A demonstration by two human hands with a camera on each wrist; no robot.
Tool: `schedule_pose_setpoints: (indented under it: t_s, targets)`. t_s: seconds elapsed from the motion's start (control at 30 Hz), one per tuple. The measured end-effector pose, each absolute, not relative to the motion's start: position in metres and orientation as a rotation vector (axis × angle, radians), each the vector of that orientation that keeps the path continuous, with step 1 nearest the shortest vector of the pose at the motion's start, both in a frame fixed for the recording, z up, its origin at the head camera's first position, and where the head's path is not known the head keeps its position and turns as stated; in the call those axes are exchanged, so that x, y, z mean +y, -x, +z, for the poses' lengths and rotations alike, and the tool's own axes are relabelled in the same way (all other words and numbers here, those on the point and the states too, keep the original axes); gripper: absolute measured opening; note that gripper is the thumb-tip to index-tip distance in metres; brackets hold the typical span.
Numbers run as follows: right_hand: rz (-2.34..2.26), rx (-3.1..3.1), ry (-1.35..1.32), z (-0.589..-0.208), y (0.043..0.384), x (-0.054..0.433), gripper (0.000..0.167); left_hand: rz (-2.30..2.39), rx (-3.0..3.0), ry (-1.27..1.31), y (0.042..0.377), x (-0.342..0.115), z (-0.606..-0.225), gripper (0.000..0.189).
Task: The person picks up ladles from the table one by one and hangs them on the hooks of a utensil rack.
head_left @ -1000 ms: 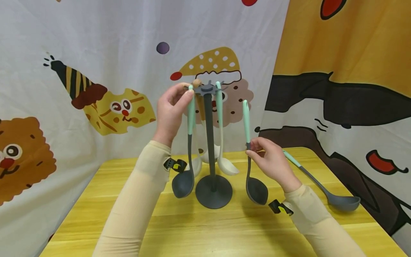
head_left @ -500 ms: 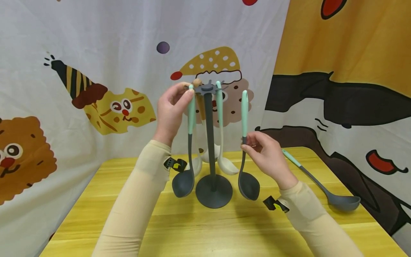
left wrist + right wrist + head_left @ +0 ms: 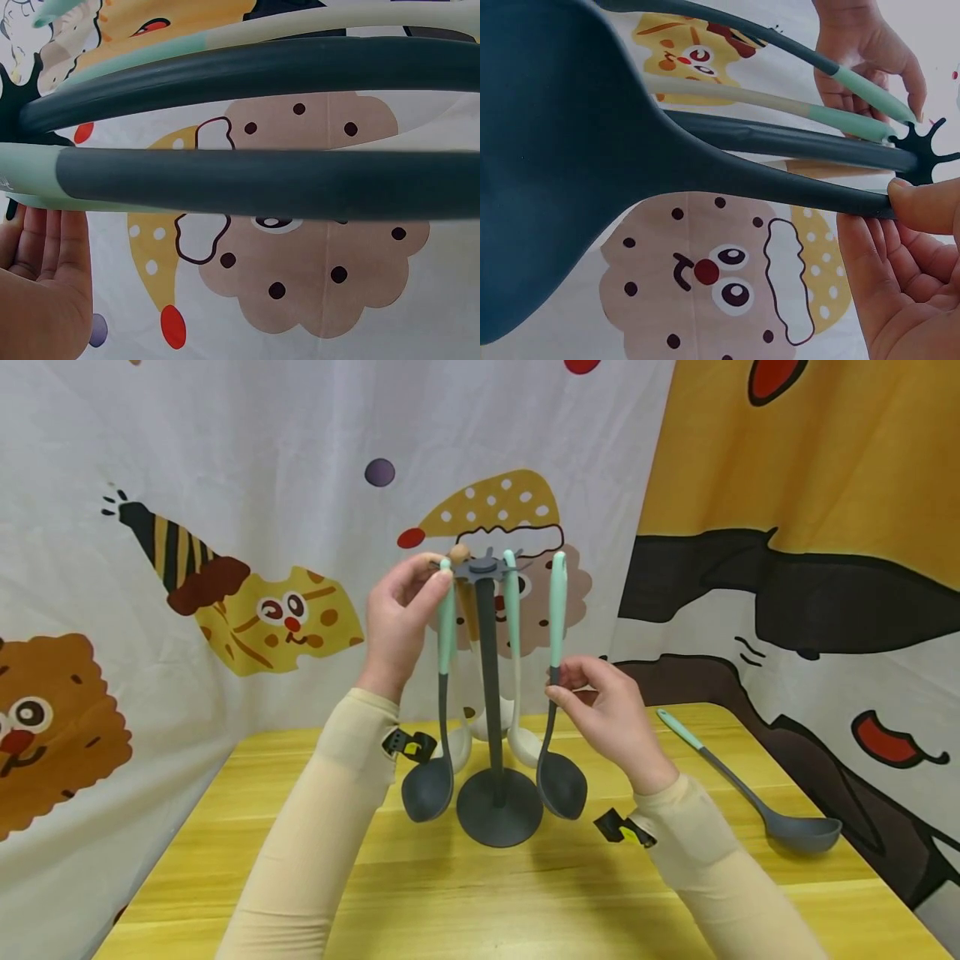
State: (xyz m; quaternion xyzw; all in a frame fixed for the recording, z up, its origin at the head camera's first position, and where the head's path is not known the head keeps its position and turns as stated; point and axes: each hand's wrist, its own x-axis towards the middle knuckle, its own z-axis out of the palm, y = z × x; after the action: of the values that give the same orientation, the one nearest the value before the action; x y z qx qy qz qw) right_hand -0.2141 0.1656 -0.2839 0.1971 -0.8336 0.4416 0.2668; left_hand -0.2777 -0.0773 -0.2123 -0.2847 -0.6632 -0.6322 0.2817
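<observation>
A dark utensil stand with a round base and a star-shaped hook top stands on the table. My left hand pinches the mint handle top of a grey ladle hanging on the stand's left side. In the right wrist view, the left hand's fingers are by the hook ring. My right hand pinches the dark neck of a second grey ladle, upright just right of the stand. Its mint handle end is level with the hooks and apart from them. Its bowl fills the left of the right wrist view.
White ladles with mint handles and a wooden-handled utensil hang on the stand's back and right side. Another grey ladle lies near the right edge of the wooden table. A printed curtain stands behind.
My right hand has moved left and up with its ladle, bringing the handle closer to the stand's hooks. The left hand has stayed in place.
</observation>
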Motion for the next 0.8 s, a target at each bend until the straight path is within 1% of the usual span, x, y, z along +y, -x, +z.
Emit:
schedule_pose_setpoints:
  t_s: [0.27,0.8]
  targets:
    - [1.214,-2.241,-0.553,-0.280,0.216,0.157,0.020,-1.699,-1.765,0.773,0.278,-0.077,-0.212,0.035]
    - [1.251,-2.246,-0.589,-0.281,0.219,0.147,0.019,-1.702,-1.772,0.765,0.277,-0.078,-0.212,0.036]
